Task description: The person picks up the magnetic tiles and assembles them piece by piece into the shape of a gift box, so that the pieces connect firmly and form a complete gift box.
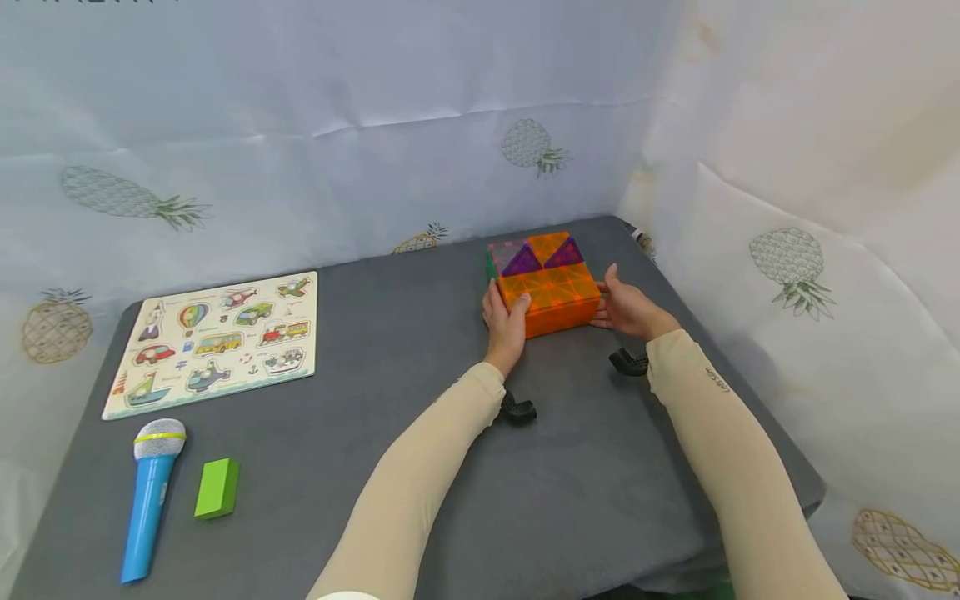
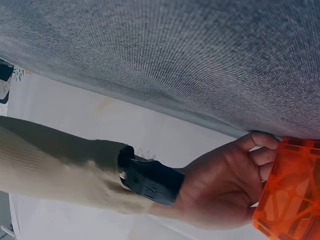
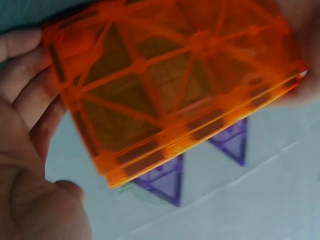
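A low box of translucent magnetic tiles (image 1: pixel 551 287), mostly orange with a green left side, sits near the table's far right corner. Two purple triangle tiles (image 1: pixel 522 261) stand on its top; in the right wrist view they look upside down. My left hand (image 1: pixel 507 332) holds the box's front left corner, thumb on the front and fingers along the left side. Fairly straight fingers of my right hand (image 1: pixel 634 310) touch the right side, with the thumb raised away from it. The left wrist view shows the right hand (image 2: pixel 225 185) against the orange wall.
On the grey table (image 1: pixel 390 400), a wooden vehicle puzzle board (image 1: pixel 251 315) lies at the far left. Nearer are a blue toy microphone (image 1: pixel 150 500) and a green block (image 1: pixel 217 488). Pineapple-printed cloth (image 1: pixel 337 167) hangs behind and to the right.
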Motion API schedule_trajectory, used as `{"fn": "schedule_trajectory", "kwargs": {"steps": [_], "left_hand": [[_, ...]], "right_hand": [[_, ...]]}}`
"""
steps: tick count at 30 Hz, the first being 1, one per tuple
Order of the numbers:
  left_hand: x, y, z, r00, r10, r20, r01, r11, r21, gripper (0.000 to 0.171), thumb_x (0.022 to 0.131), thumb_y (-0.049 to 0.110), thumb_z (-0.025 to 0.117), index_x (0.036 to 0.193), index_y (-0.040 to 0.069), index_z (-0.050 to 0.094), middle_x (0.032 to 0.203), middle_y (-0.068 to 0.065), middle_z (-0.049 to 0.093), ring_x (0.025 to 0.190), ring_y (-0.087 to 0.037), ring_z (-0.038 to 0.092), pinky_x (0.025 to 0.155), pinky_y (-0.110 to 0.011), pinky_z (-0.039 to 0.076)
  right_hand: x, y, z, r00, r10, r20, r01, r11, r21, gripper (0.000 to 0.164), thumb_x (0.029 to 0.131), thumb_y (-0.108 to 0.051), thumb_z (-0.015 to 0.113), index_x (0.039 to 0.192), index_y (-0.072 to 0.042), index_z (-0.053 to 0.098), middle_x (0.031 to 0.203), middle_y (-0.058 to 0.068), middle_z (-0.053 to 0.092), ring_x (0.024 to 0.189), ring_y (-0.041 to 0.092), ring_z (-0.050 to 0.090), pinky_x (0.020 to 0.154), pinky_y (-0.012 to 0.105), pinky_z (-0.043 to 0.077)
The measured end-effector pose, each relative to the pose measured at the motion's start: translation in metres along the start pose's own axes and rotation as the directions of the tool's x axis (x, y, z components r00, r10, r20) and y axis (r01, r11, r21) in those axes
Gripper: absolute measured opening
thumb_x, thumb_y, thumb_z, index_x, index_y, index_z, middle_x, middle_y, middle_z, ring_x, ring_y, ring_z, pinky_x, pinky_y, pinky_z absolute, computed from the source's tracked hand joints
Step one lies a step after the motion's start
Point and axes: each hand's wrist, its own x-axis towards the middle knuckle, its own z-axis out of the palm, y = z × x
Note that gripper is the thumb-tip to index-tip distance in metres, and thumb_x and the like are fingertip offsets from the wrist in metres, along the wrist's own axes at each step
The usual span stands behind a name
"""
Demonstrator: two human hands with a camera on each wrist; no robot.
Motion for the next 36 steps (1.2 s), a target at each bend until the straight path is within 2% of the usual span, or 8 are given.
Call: {"fn": "schedule_trajectory", "kwargs": {"steps": [7,13,16,20,22,26,31,36], "left_hand": [[-0.001,0.001,-0.001,1.000,0.013,-0.013,-0.013,1.000,0.008,0.076,0.091,0.048,0.044,0.151,0.022,0.005,0.155,-0.001,0.008,0.144,-0.029,0.004,0.113,-0.052,0.017],[0.000,0.002,-0.003,1.000,0.019,-0.022,-0.018,1.000,0.015,0.076,0.091,0.047,0.045,0.151,0.022,0.005,0.155,-0.002,0.010,0.143,-0.028,0.008,0.113,-0.052,0.019],[0.000,0.002,-0.003,0.999,0.026,-0.030,-0.025,0.999,0.025,0.076,0.090,0.047,0.045,0.151,0.021,0.007,0.154,-0.003,0.012,0.142,-0.029,0.010,0.113,-0.051,0.019],[0.000,0.001,-0.002,0.999,0.020,-0.028,-0.019,0.999,0.033,0.076,0.090,0.046,0.046,0.151,0.021,0.009,0.154,-0.003,0.014,0.141,-0.027,0.013,0.113,-0.050,0.020],[0.000,0.000,-0.002,1.000,0.017,-0.020,-0.017,0.999,0.029,0.076,0.090,0.047,0.046,0.151,0.020,0.009,0.154,-0.003,0.014,0.141,-0.026,0.013,0.114,-0.049,0.019],[0.001,-0.002,-0.002,1.000,0.019,-0.007,-0.019,1.000,0.020,0.077,0.091,0.048,0.045,0.151,0.020,0.007,0.154,-0.003,0.013,0.142,-0.024,0.011,0.114,-0.049,0.019],[0.002,-0.003,-0.001,0.999,0.035,-0.013,-0.035,0.999,0.018,0.076,0.091,0.048,0.045,0.151,0.021,0.008,0.153,-0.002,0.015,0.141,-0.023,0.013,0.114,-0.048,0.019],[0.005,-0.002,-0.002,0.999,0.029,-0.026,-0.028,0.999,0.015,0.075,0.091,0.046,0.046,0.151,0.022,0.009,0.152,-0.001,0.017,0.140,-0.022,0.015,0.114,-0.047,0.020]], "right_hand": [[0.014,-0.004,-0.017,0.992,0.089,0.092,-0.086,0.996,-0.039,0.082,0.089,-0.065,0.018,0.148,-0.021,-0.018,0.154,0.025,0.005,0.141,0.041,0.012,0.114,0.052,0.014],[0.023,-0.002,-0.018,0.999,-0.014,-0.045,0.004,0.975,-0.220,0.056,0.099,-0.022,0.045,0.147,-0.012,0.019,0.120,0.005,0.060,0.106,0.017,0.062,0.094,0.035,0.048],[0.028,-0.002,-0.019,0.986,-0.139,-0.095,0.081,0.886,-0.457,0.065,0.090,-0.014,0.059,0.143,-0.007,0.024,0.109,0.008,0.064,0.090,0.013,0.063,0.078,0.030,0.052],[0.035,-0.005,-0.020,0.972,-0.226,-0.059,0.122,0.706,-0.698,0.083,0.084,-0.023,0.067,0.146,-0.009,0.014,0.132,0.024,0.046,0.107,0.030,0.054,0.084,0.040,0.049],[0.039,-0.009,-0.021,0.974,-0.228,-0.012,0.146,0.662,-0.735,0.092,0.084,-0.027,0.067,0.149,-0.013,0.003,0.139,0.027,0.034,0.118,0.039,0.046,0.090,0.048,0.045],[0.039,-0.018,-0.023,0.982,-0.172,0.079,0.175,0.661,-0.730,0.103,0.086,-0.031,0.065,0.147,-0.025,-0.017,0.147,0.027,0.014,0.129,0.045,0.031,0.095,0.056,0.037],[0.033,-0.030,-0.022,0.992,-0.027,0.124,0.098,0.780,-0.617,0.090,0.094,-0.037,0.051,0.143,-0.038,-0.025,0.154,0.017,-0.016,0.140,0.045,0.010,0.103,0.064,0.027],[0.036,-0.035,-0.017,0.997,0.006,0.075,0.041,0.796,-0.604,0.088,0.095,-0.043,0.047,0.144,-0.034,-0.026,0.155,0.010,-0.020,0.142,0.041,0.003,0.107,0.064,0.018]]}}
